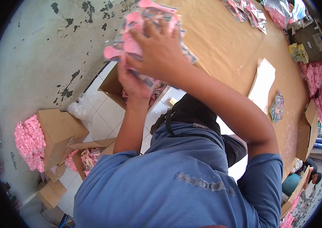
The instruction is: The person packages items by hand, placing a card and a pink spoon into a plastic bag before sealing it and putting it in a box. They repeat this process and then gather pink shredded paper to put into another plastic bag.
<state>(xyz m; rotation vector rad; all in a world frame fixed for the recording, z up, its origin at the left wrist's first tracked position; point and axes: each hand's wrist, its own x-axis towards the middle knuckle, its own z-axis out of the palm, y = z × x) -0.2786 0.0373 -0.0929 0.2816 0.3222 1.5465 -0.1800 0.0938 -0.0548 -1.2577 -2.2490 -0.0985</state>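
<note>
My left hand point(134, 81) holds up a thick bundle of clear packets with pink plastic spoons point(132, 46) and printed cards, gripping it from below. The spoons' rounded ends stick out at the left and top of the bundle. Across the top of it lies my right hand point(161, 53), fingers spread and pressing on the packets. The bundle is slightly smeared by motion. Part of my left hand's fingers are hidden behind it. Below the bundle, an open cardboard box point(112, 84) with more pink packets stands on the floor.
A brown-covered table point(221, 41) stretches right, bearing more spoon packets point(246, 13), a white sheet point(262, 81) and a small stack of printed cards point(277, 107). Boxes point(64, 127) and a pink pile point(30, 142) stand left by the wall. Another person point(313, 171) is at far right.
</note>
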